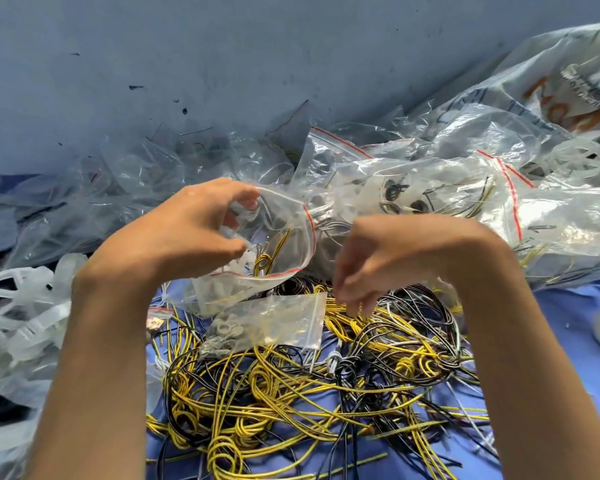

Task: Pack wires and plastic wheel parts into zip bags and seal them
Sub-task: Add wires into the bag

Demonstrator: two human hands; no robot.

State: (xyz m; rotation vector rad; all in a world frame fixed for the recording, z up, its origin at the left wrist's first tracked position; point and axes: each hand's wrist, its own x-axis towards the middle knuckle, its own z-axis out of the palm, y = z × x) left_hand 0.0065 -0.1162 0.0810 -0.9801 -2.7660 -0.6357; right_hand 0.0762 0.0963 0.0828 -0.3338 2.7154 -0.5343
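Looks like the filling step is what's in hand here. An open zip bag (284,237) is gripped at its mouth by the left hand (184,233), thumb and fingers curled round the rim, and it's held just above the middle of the bench (551,323). A coiled yellow-and-black wire (265,263) and a white plastic piece (238,266) can be made out inside it. The right hand (378,261) is hung over the loose wire pile (309,393) with the fingers bent downward. Whether anything is actually pinched there can't be told, it's too blurred.

The bag probably isn't full yet, so next up a single wire would need to be teased out of that tangle without half the pile being dragged along. It would then be fed through the mouth while the mouth is held wide. Only after that can the strip along the red line be pressed shut.

The bench is covered with a blue sheet. Translucent wheel parts (11,299) are heaped at the left edge. Filled bags (465,202) are piled along the far edge, with a big printed sack (568,81) in the far right corner. A small bag (271,327) of grey rings is lying on the wire pile. Behind it all, a blue-grey wall (222,64) with dark scuffs can be seen.
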